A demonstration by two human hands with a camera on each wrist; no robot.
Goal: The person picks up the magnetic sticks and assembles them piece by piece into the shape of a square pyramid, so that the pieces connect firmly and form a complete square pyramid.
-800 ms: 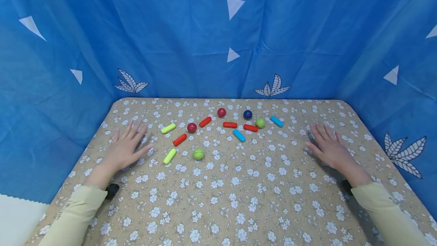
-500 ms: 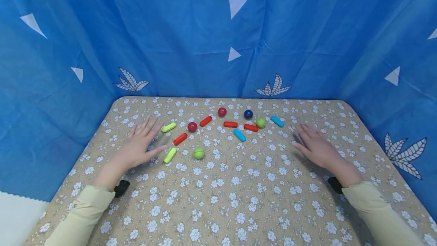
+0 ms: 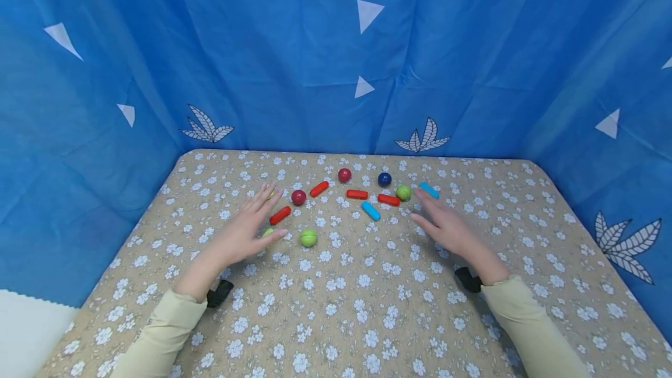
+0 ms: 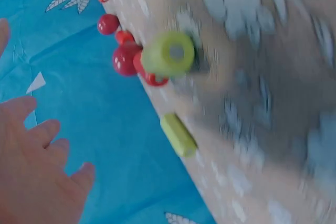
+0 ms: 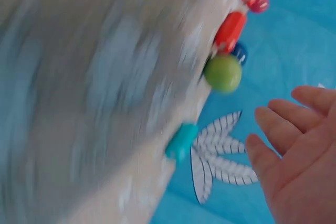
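My left hand [image 3: 238,235] reaches over the left of the table, fingers spread and holding nothing. It partly covers two yellow-green sticks, seen more fully in the left wrist view: a near stick [image 4: 169,54] end-on, and a farther stick [image 4: 178,135]. Just beyond its fingers lie a red stick [image 3: 280,215] and a red ball [image 3: 298,198]; a green ball [image 3: 308,238] is right of the thumb. My right hand [image 3: 448,229], also extended with nothing held, has its fingertips close to another green ball [image 3: 403,192] and a light-blue stick [image 3: 429,190].
Farther in are a second red ball [image 3: 344,175], a navy ball [image 3: 384,179], a second light-blue stick [image 3: 370,211] and more red sticks [image 3: 357,194]. A flowered cloth covers the table [image 3: 341,319]. Blue curtains [image 3: 315,45] rise along its back and sides.
Both hands have moved inward, the left hand rightward over the yellow-green sticks and the right hand leftward to the green ball. The balls and sticks stay where they were on the cloth.
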